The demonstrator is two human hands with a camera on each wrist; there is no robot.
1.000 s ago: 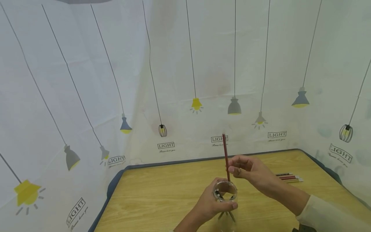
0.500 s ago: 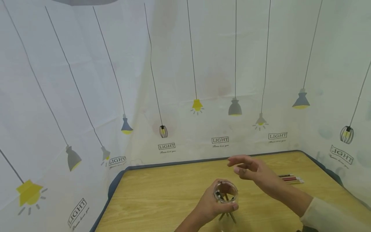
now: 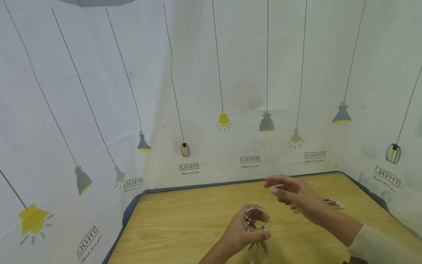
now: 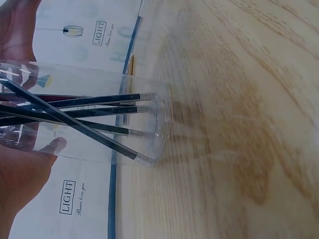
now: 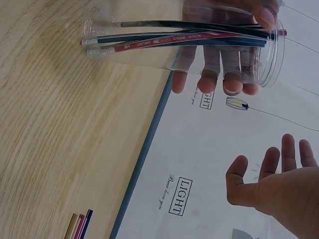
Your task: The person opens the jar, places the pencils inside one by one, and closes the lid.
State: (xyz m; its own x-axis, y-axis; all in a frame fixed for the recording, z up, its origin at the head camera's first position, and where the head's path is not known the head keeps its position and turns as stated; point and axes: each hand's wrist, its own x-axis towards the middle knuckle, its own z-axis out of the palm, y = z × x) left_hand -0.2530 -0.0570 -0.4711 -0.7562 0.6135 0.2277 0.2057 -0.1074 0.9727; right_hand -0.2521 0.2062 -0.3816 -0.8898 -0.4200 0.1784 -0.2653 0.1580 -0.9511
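Observation:
My left hand (image 3: 237,231) grips a clear plastic jar (image 3: 256,249) around its upper part, with its open mouth up. Inside lean several dark pencils (image 4: 82,130), their eraser ends at the bottom. A red pencil (image 5: 167,41) lies among them in the right wrist view. My right hand (image 3: 298,196) hovers right of the jar's mouth, fingers loosely bent and holding nothing. Beyond it, several pencils (image 3: 334,206) lie side by side on the table, partly hidden behind that hand.
The wood-grain table (image 3: 178,227) has a dark blue edge (image 3: 204,184) along the back. Behind it hangs a pale cloth (image 3: 197,73) printed with lamps and words. In the right wrist view, loose pencils (image 5: 79,225) show at the lower left.
One second ago my right hand pinched the red pencil upright at the jar's mouth. It let go, and the pencil dropped inside. That hand then shifted right, while the left hand stayed on the jar.

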